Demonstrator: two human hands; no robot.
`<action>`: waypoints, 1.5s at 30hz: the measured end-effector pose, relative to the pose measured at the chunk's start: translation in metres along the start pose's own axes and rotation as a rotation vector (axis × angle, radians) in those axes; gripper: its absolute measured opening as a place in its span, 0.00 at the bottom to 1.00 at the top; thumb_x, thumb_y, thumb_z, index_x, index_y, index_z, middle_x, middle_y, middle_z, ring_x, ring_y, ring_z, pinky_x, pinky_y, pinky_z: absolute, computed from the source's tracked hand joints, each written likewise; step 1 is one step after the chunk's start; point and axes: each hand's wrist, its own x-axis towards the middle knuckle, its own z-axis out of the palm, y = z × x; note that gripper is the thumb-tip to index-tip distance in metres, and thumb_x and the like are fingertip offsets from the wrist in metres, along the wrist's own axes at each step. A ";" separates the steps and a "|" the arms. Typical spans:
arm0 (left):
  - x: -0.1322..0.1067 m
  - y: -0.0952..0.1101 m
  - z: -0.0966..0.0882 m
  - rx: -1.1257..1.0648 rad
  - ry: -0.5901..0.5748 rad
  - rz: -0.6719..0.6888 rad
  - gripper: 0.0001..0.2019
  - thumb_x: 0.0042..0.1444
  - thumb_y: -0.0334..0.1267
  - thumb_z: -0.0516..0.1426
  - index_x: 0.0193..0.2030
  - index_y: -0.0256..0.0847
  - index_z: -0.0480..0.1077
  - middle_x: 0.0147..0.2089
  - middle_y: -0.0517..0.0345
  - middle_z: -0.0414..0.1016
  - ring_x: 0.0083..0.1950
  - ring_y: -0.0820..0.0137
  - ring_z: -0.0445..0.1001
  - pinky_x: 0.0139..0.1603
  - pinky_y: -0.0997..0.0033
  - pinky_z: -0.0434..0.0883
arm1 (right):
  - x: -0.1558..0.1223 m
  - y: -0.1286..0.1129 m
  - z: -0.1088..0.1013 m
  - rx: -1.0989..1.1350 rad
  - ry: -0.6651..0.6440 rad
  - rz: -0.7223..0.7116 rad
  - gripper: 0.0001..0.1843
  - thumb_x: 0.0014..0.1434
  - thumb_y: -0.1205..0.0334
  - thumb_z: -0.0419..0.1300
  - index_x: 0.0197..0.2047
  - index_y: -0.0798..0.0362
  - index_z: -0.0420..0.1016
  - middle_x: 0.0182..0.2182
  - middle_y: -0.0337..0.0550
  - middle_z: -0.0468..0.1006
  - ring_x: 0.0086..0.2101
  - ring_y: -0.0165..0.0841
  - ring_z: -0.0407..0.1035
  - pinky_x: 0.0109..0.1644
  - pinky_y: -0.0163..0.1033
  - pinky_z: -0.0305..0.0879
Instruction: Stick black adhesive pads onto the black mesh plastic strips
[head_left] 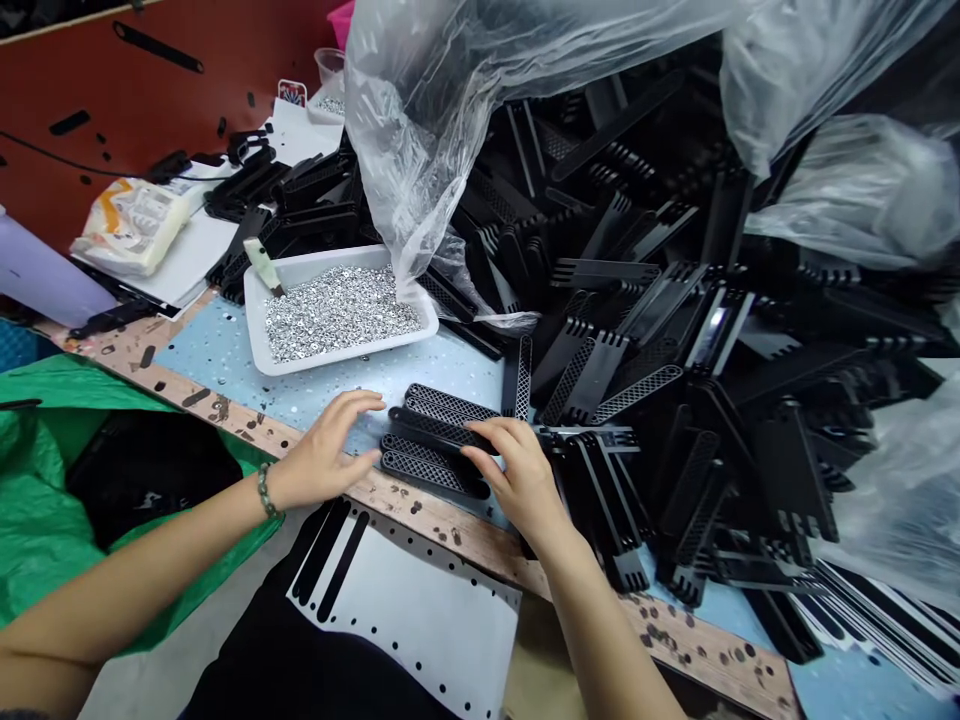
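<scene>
Several black perforated plastic strips (439,440) lie side by side near the table's front edge. My left hand (330,450) rests against their left ends, fingers stretched out and apart. My right hand (517,475) lies on their right ends, fingers bent down over the strips and pressing them, nothing lifted. A white tray (255,330) full of small shiny metal bits stands just behind the strips.
A large heap of black plastic parts (675,300) spills from a clear plastic bag (420,110) on the right. A green bag (45,500) with black parts sits at left. A white backing sheet (420,610) with black stickers lies on my lap. More black parts (292,200) lie behind the tray.
</scene>
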 end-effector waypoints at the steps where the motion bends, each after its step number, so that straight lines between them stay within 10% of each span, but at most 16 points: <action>1: -0.001 0.002 0.002 0.038 -0.016 0.045 0.33 0.57 0.40 0.59 0.67 0.44 0.51 0.66 0.42 0.55 0.67 0.52 0.56 0.64 0.43 0.62 | 0.001 0.000 0.000 -0.015 -0.037 -0.024 0.14 0.65 0.55 0.55 0.50 0.47 0.74 0.40 0.46 0.75 0.42 0.39 0.69 0.47 0.47 0.69; 8: 0.013 0.006 0.029 0.263 -0.178 0.138 0.59 0.46 0.54 0.65 0.72 0.44 0.28 0.74 0.39 0.29 0.73 0.42 0.33 0.69 0.36 0.47 | 0.004 0.004 -0.003 -0.119 -0.097 0.022 0.21 0.66 0.54 0.51 0.59 0.48 0.68 0.54 0.52 0.70 0.54 0.43 0.64 0.57 0.54 0.64; 22: 0.028 0.005 0.036 0.247 -0.222 0.134 0.51 0.44 0.47 0.66 0.71 0.36 0.45 0.72 0.35 0.44 0.73 0.43 0.39 0.69 0.41 0.50 | 0.014 -0.009 0.021 -0.007 -0.274 0.113 0.25 0.67 0.55 0.47 0.64 0.55 0.60 0.56 0.56 0.69 0.56 0.42 0.63 0.62 0.54 0.60; 27: 0.047 0.010 -0.018 0.261 -0.152 0.115 0.44 0.52 0.57 0.61 0.70 0.47 0.47 0.74 0.44 0.38 0.72 0.45 0.42 0.67 0.39 0.53 | 0.061 -0.006 0.009 -0.007 -0.102 0.072 0.22 0.67 0.53 0.47 0.57 0.55 0.68 0.56 0.58 0.68 0.57 0.45 0.62 0.61 0.56 0.59; 30: 0.075 -0.003 -0.071 0.375 0.148 -0.037 0.24 0.67 0.44 0.48 0.68 0.45 0.53 0.68 0.47 0.56 0.67 0.57 0.58 0.65 0.48 0.59 | 0.128 -0.025 0.020 0.019 -0.016 -0.002 0.17 0.68 0.60 0.45 0.54 0.51 0.70 0.49 0.50 0.74 0.52 0.38 0.67 0.58 0.48 0.63; 32: 0.095 -0.020 -0.095 0.517 0.141 -0.114 0.22 0.65 0.42 0.49 0.65 0.38 0.59 0.61 0.44 0.64 0.63 0.56 0.63 0.63 0.49 0.62 | 0.172 -0.040 0.039 -0.045 -0.166 -0.040 0.16 0.67 0.61 0.49 0.55 0.53 0.69 0.49 0.50 0.73 0.52 0.39 0.67 0.57 0.47 0.62; 37: 0.119 -0.056 -0.097 0.653 -0.084 -0.148 0.15 0.60 0.40 0.55 0.50 0.37 0.72 0.46 0.46 0.74 0.49 0.56 0.72 0.53 0.54 0.69 | 0.217 -0.064 0.084 -0.197 -0.382 0.013 0.11 0.63 0.63 0.56 0.46 0.59 0.74 0.44 0.54 0.73 0.45 0.42 0.70 0.51 0.46 0.64; 45: 0.112 -0.058 -0.102 0.503 0.136 -0.044 0.09 0.58 0.32 0.53 0.38 0.39 0.75 0.37 0.52 0.74 0.41 0.63 0.72 0.48 0.60 0.70 | 0.214 -0.052 0.092 -0.142 -0.275 -0.028 0.13 0.66 0.66 0.51 0.42 0.55 0.77 0.40 0.47 0.73 0.41 0.36 0.69 0.47 0.39 0.63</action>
